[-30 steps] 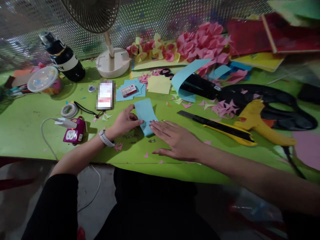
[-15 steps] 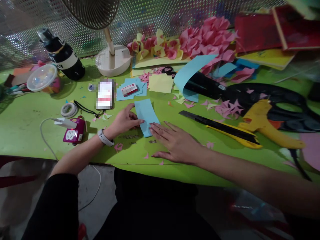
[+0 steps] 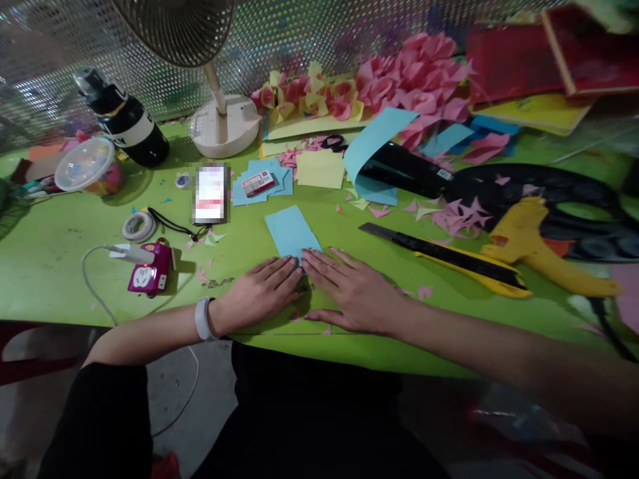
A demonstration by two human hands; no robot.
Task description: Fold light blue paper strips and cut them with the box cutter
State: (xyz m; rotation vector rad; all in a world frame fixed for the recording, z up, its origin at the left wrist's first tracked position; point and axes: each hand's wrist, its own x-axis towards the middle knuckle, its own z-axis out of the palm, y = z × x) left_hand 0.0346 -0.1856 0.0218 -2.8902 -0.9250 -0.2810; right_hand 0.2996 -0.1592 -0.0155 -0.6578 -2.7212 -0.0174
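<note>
The left hand and the right hand are lying flat on the green worktop, fingers stretched out and gripping nothing, their tips pressing the near end of the blue paper. The sheet is showing only as a plain rectangle, so its folding is probably just beginning, while finished paper flowers are lying at the back.

1. Phone: screen pixelated, unreadable.
2. Fan: head cut off by the top edge.
3. Blue paper: near end hidden under the fingers of left hand and right hand.
4. Red-and-white box: print too small to read.
5. Glue gun: cord blurred, runs out at the right edge.
</note>
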